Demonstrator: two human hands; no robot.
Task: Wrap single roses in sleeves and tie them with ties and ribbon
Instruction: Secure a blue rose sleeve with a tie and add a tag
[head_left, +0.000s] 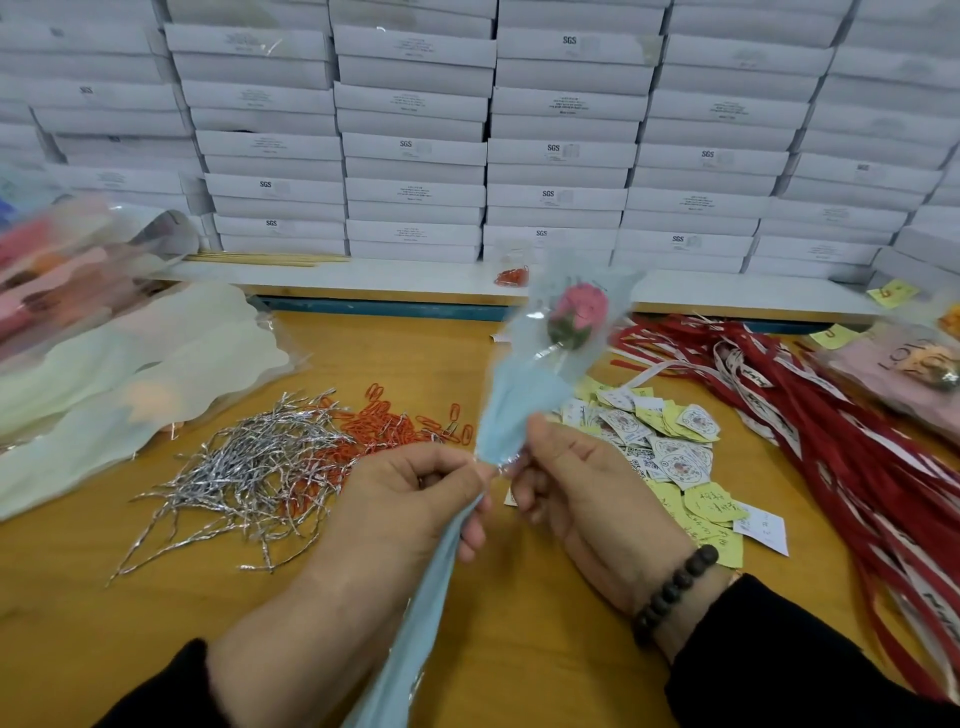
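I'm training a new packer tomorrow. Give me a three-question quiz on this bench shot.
1. True or false: the pink rose already sits inside the blue sleeve.
2. Which pile lies nearest the left hand: A) red ribbons, B) silver twist ties, C) printed tags?
3. Fill in: the right hand wears a beaded ____.

Key: 1 true; 2 B; 3 bracelet.
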